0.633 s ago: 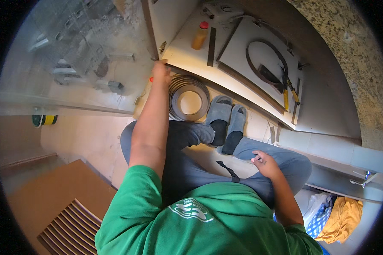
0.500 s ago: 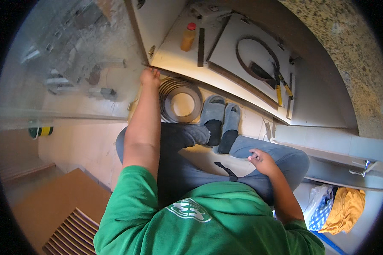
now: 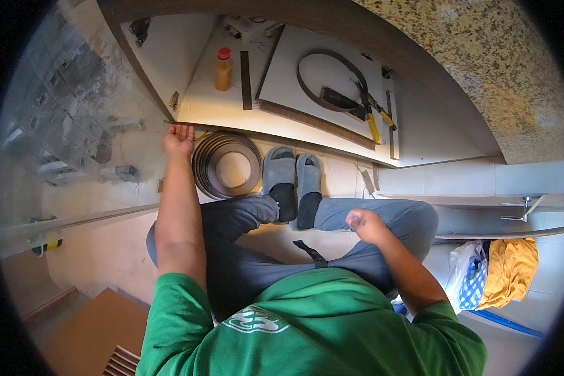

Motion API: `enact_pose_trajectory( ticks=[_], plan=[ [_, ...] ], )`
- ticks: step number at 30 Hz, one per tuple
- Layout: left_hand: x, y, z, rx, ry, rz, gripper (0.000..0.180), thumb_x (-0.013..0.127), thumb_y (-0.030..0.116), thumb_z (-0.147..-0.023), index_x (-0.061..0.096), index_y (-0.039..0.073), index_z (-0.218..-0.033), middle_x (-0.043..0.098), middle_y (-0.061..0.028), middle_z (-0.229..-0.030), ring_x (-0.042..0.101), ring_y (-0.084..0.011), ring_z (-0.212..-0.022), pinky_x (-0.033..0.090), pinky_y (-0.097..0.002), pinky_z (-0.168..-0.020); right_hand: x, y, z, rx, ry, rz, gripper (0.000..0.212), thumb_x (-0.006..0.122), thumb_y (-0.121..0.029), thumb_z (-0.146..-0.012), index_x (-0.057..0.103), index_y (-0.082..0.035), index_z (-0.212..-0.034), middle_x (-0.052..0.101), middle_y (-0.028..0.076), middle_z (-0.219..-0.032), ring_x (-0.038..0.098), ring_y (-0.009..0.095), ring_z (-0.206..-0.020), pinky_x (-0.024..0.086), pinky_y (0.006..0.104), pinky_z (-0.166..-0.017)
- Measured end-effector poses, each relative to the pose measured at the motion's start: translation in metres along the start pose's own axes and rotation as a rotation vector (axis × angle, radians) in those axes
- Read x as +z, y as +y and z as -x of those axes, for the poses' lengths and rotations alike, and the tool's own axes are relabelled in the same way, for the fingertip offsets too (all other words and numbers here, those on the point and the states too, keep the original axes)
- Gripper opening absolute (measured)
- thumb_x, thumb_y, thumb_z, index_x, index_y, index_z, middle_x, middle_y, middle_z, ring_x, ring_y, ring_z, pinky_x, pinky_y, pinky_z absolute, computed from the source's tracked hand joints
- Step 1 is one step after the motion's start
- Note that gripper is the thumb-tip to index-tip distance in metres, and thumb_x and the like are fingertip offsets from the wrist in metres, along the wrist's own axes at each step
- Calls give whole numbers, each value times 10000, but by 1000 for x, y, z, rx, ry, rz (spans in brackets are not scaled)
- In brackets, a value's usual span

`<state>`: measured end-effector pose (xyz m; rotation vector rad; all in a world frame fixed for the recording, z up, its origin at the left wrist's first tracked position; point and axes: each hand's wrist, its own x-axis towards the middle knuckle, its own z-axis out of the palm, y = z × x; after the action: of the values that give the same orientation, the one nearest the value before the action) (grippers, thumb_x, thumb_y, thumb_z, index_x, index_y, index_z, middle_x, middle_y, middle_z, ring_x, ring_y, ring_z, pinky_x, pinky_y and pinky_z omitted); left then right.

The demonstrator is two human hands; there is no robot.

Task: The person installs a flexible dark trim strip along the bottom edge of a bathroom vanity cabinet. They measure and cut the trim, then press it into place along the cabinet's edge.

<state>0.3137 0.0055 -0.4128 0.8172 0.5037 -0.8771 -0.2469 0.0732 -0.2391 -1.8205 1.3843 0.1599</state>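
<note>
My left hand (image 3: 179, 141) reaches forward to the cabinet's lower front edge. Its fingers lie stretched against the dark edging strip (image 3: 210, 128), close to the left corner. Beside it on the floor rests a coil of dark edge banding (image 3: 201, 164). My right hand (image 3: 366, 225) hovers over my right knee, fingers curled in; a small dark bit shows at the fingertips, too small to name. Inside the cabinet lie a loop of dark banding (image 3: 299, 78), cutters with yellow handles (image 3: 373, 125), and a bottle with a red cap (image 3: 223, 70).
A white panel (image 3: 294, 78) and a dark strip (image 3: 245, 80) lie on the cabinet floor. Speckled stone (image 3: 482, 69) overhangs at the upper right. My slippered feet (image 3: 279, 172) stand before the cabinet. Orange cloth (image 3: 511, 266) and bags sit at right; a glass pane (image 3: 75, 156) stands left.
My view has shifted, so the cabinet appears farther left. My left hand stays at the edge near the corner, fingers now more visibly stretched along it. My right hand's fingers have curled inward.
</note>
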Motion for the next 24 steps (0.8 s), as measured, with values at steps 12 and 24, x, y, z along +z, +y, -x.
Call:
enact_pose_trajectory(
  ticks=[12,24],
  plan=[
    [26,0,31,77,-121,-241,443,382,298,-1005,416,44,-1366,406,-117,-1403,370,-240,-1303,234,-417,-1112,-14,0,-25,228,107,2,458,611,-420,-907,583,10,-752,559,191,-643,545,309,-600,449,421,-613],
    [8,5,-3,-28,-146,-139,431,353,251,-989,414,16,-1345,501,-137,-1312,466,-263,-1227,317,-425,-1091,-14,8,-28,95,81,74,339,652,-344,-878,636,-5,-856,635,182,-731,608,297,-664,477,394,-640]
  ],
)
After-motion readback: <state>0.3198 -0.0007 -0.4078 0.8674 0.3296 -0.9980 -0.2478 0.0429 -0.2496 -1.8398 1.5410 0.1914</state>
